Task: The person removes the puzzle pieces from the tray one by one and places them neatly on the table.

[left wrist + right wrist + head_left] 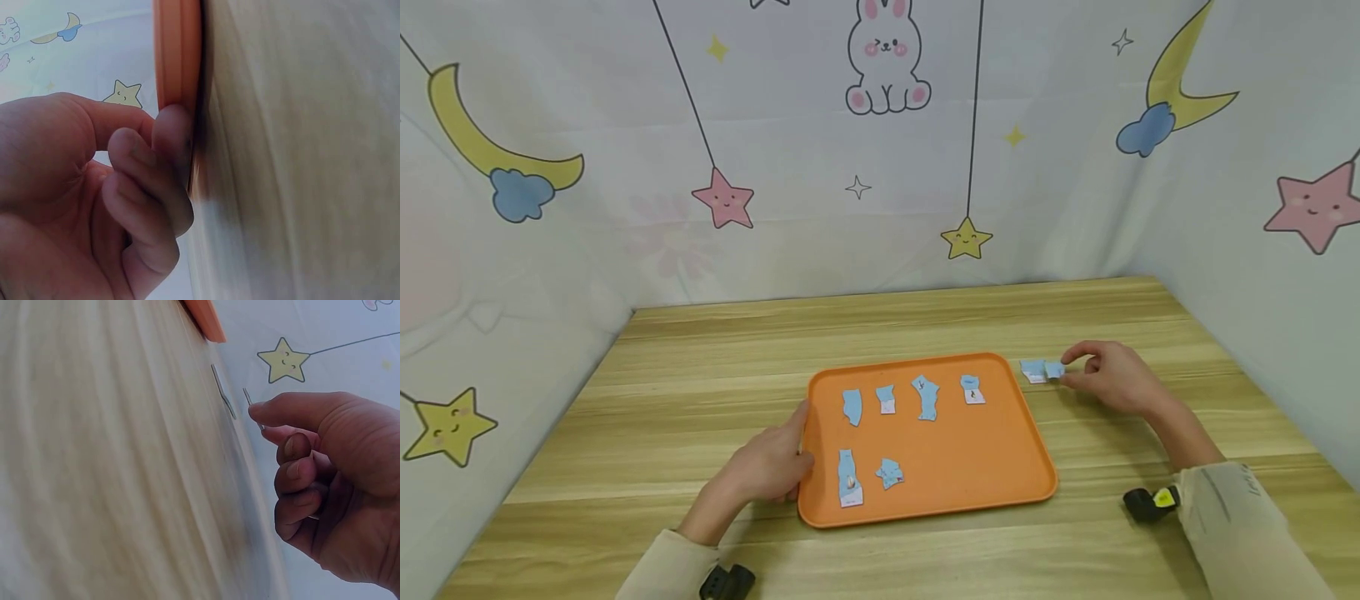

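Note:
My right hand (1111, 377) pinches a small blue scrap of paper (1055, 370) between thumb and forefinger. Just left of it, a blue-and-white paper piece (1033, 371) lies on the table beside the tray's right rim. In the right wrist view the pinched scrap (247, 397) appears edge-on, slightly raised, close to the other piece (223, 394). My left hand (769, 460) grips the left edge of the orange tray (962, 467). The left wrist view shows its fingertips (172, 134) against the tray's side, the other fingers curled.
Several torn light-blue paper pieces lie apart on the tray, some with white ends; one tall piece (850, 479) is at lower left and a jagged one (890, 473) beside it. The wooden table (715, 358) meets a printed cloth (820, 242) behind.

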